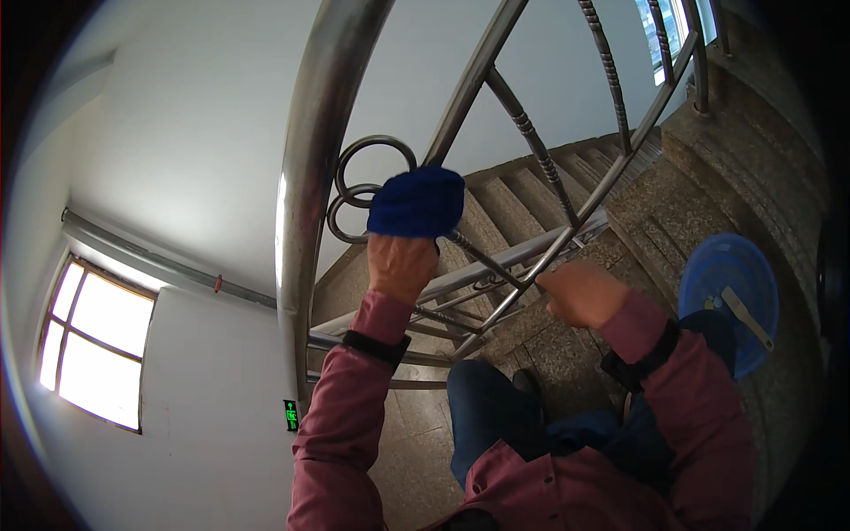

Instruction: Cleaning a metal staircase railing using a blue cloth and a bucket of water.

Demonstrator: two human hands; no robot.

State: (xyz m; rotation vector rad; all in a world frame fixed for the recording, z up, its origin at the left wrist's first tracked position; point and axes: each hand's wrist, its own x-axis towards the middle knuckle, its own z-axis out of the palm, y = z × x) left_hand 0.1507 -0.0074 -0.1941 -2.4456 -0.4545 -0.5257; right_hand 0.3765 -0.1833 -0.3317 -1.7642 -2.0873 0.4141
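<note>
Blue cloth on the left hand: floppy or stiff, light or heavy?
Probably floppy: the blue cloth creases around the left hand. Likely light, given its small, fabric-like look. Wetness isn't clear; moisture would add weight.

The left grip (403, 264) holds a blue cloth (418, 203) at the metal railing (479, 75).

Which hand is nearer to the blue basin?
Right. The right hand is to the left of the blue basin, beside the lower rail; the left hand is farther left, with a blue cloth.
</note>
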